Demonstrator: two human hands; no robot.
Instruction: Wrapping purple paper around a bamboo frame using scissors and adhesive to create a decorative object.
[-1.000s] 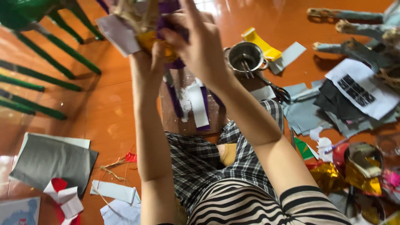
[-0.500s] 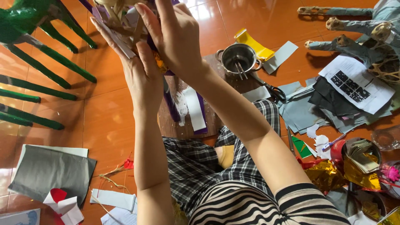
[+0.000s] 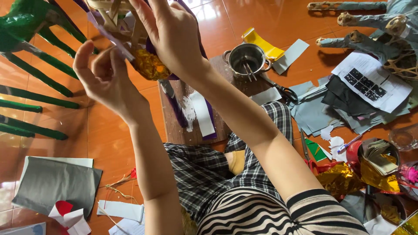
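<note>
My right hand (image 3: pixel 174 39) clamps its grip over the paper-strip craft frame (image 3: pixel 130 30), raised above the floor; my left hand (image 3: pixel 104 80) sits lower-left, nearer the lilac paper strip (image 3: pixel 111 39), fingers pinching it.

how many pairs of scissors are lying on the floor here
2. One black-handled pair of scissors lies just right of the small metal pot; a red-handled pair lies by the person's right arm, near the gold foil. More may be hidden under the paper scraps.

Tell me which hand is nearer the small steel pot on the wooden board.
Right. The right hand is raised just left of the steel pot; the left hand is farther left, past the paper-covered craft piece.
</note>
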